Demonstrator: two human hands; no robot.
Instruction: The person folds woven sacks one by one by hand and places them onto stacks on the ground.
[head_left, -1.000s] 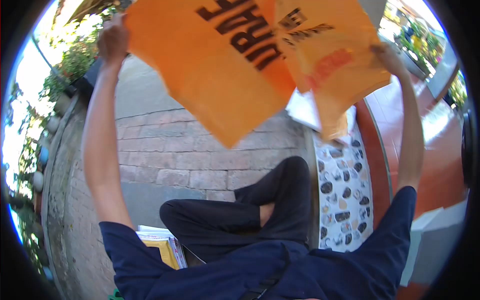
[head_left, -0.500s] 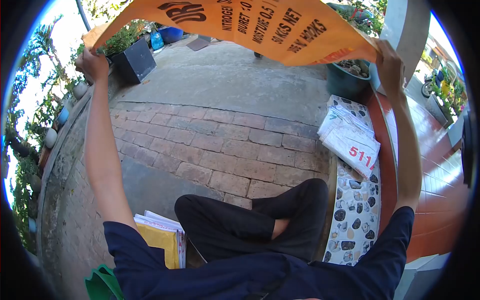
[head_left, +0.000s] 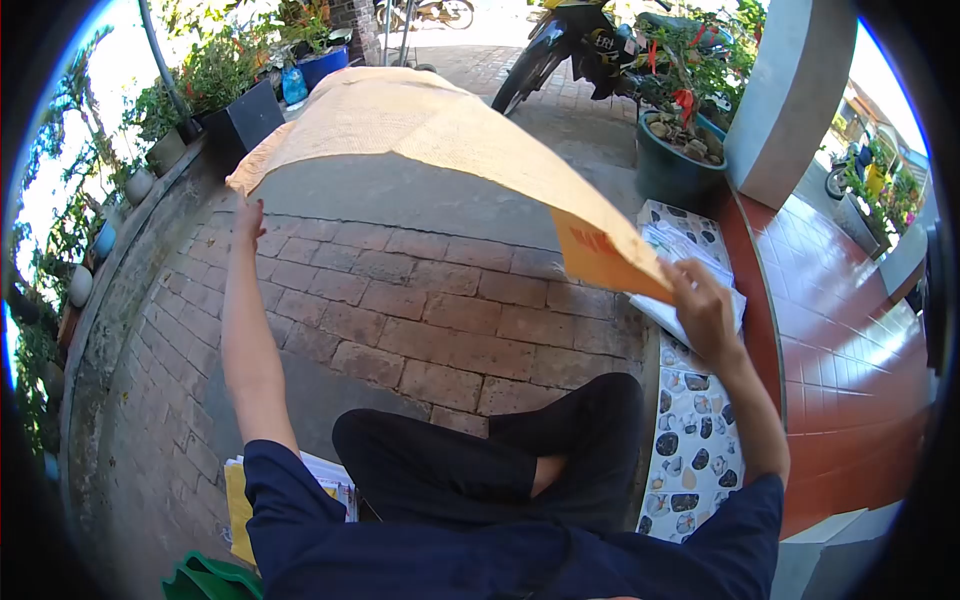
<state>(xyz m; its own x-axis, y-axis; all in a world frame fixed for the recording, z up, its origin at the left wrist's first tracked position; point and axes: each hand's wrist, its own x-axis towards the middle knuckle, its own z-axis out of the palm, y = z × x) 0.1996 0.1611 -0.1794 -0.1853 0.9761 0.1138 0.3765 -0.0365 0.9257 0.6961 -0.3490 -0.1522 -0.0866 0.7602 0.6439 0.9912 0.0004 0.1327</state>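
A woven plastic sack billows out in front of me, its pale side facing up. One folded-down part near the right shows bright orange with red print. At its left corner is my left hand, closed on the edge, with the fingers partly hidden by the material. My right hand grips the opposite corner, fingers wrapped round it. Partly covered by that corner, folded white sacks lie on the pebble-tiled ledge.
Beside my left hip sit stacked white and yellow folded sacks, with a green item behind. Ahead are a motorcycle, a round planter and a dark square planter. A pillar rises from the red-tiled floor.
Both hands have come down and closer, the right one most. The sack has swung from showing its printed orange face to billowing flat with its pale side up.
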